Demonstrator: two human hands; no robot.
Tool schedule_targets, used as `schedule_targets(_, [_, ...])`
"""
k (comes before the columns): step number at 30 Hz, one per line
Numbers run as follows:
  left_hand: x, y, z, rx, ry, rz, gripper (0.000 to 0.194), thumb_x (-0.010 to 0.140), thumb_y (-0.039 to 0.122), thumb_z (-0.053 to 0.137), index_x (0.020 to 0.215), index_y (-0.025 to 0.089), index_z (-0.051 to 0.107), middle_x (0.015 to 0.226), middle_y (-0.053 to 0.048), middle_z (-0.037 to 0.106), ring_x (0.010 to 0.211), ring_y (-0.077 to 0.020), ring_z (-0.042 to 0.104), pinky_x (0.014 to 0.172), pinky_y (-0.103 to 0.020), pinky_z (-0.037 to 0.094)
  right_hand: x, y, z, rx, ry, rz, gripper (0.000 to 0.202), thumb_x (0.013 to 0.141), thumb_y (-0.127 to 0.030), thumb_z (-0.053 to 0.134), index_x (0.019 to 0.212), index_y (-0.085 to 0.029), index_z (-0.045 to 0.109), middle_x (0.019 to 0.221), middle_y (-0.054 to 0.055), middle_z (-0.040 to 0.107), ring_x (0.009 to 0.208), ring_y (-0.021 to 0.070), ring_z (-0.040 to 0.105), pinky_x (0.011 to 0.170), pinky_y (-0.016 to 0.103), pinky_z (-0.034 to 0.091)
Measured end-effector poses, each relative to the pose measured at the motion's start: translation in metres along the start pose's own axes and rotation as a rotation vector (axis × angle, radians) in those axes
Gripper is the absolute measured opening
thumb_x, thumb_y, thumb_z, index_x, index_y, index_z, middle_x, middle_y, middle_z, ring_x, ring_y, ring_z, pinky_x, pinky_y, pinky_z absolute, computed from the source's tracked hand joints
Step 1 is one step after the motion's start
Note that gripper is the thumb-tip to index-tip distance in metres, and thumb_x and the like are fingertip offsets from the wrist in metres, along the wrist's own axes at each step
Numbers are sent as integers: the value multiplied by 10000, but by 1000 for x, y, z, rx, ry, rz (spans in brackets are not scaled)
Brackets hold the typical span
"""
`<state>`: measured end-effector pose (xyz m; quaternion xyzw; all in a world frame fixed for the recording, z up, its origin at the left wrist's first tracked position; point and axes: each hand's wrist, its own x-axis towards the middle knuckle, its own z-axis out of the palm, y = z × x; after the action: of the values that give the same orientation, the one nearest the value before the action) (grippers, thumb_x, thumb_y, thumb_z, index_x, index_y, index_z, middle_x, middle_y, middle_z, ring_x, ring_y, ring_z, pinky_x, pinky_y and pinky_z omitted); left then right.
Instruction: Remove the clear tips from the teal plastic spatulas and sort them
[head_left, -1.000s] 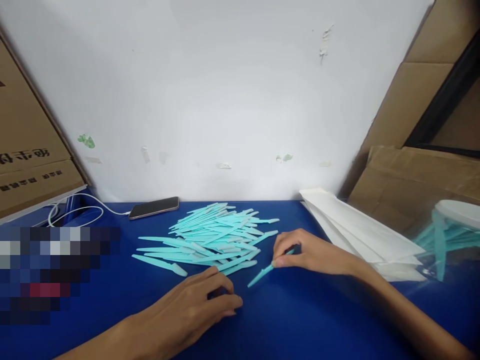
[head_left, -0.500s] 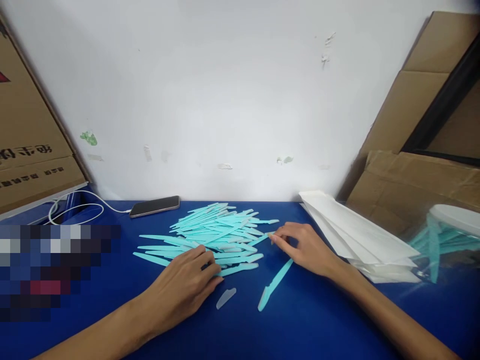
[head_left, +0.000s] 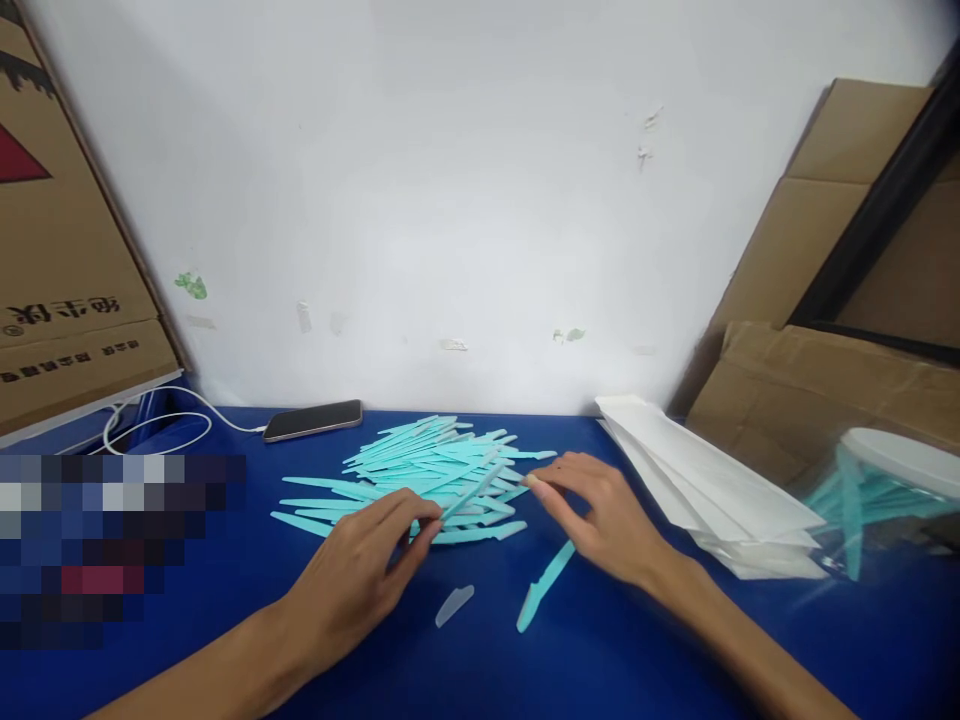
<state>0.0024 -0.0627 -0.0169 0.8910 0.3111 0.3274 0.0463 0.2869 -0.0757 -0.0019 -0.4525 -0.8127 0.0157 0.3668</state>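
Observation:
A turquoise eyebrow razor slants up to the right from my left hand, pinched between thumb and fingers over the front of the pile. Many more eyebrow razors lie heaped just beyond. My right hand is at the pile's right side with thumb and forefinger pressed together; whether something is between them is hard to make out. Below it one separate eyebrow razor rests on the table, its upper end near the hand. A small translucent blade cover lies between my hands.
White sleeves are stacked at the right, beside a clear container with turquoise razors. A phone on a white cable lies at the back of the blue table. Cardboard boxes flank the wall.
My left hand has taken hold of an eyebrow razor and raised it off the pile's front edge. My right hand has shifted slightly left. The view has tilted a little.

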Motion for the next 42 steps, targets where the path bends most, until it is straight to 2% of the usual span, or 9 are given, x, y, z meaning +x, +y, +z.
schedule_targets(4, [0,5,-3,-215,75,-122,59,964,266,547,970,246,602,751,49,646,582,-93,575,522,-206,452,20,-47,22,311,-83,87,304,952,-440,571,1185,-278,681,1056,38,713,905,192,648,814,318,515])
schedule_targets(9, [1,0,-3,-206,148,-135,97,950,247,557,886,231,629,718,56,685,546,-86,587,520,-203,454,44,-84,54,475,42,38,195,954,-379,586,955,-228,710,956,17,714,876,159,656,795,266,516])
schedule_targets(14, [4,-8,-16,-110,229,-137,170,988,263,473,1114,234,585,936,6,693,609,-94,595,535,-216,458,46,-61,33,343,109,61,259,1025,-341,456,983,-216,679,817,-4,696,724,125,637,679,233,470])
schedule_targets(18, [1,-13,-15,-72,145,-105,341,990,305,467,1317,228,410,1025,-21,655,650,-103,608,517,-217,441,37,-39,20,-26,-120,-180,280,1030,-271,438,1153,-204,680,860,43,684,761,157,606,646,258,422])
schedule_targets(23, [-1,-16,-5,144,39,159,120,1013,234,445,959,213,550,790,18,624,599,-117,552,524,-243,359,29,-40,26,-154,-348,-293,295,1013,-168,434,1155,-246,681,848,20,667,772,157,586,633,256,390])
schedule_targets(26, [0,-12,-6,251,28,212,215,1027,230,410,854,199,534,701,20,584,549,-127,517,494,-268,304,28,-38,24,-122,-374,-278,321,1009,-145,421,1182,-242,674,864,23,663,796,158,579,656,254,396])
schedule_targets(31, [-1,-5,-2,300,-26,213,154,1023,292,445,989,191,556,774,5,629,593,-142,583,501,-272,320,27,-32,22,-90,-391,-257,334,1017,-167,408,1218,-226,668,864,37,658,799,161,573,663,255,402])
schedule_targets(36, [-2,-9,-1,269,15,219,158,1029,230,435,947,192,564,738,11,619,576,-132,556,489,-266,313,27,-21,6,-69,-371,-251,371,1010,-141,398,1239,-230,677,896,55,683,824,173,590,695,273,425])
schedule_targets(42, [-3,-6,-9,156,-84,228,126,1016,223,462,1008,201,585,836,-11,637,711,-127,606,577,-238,391,25,6,-31,53,-236,114,302,964,-440,546,1130,-281,743,1004,54,710,899,209,616,737,307,456])
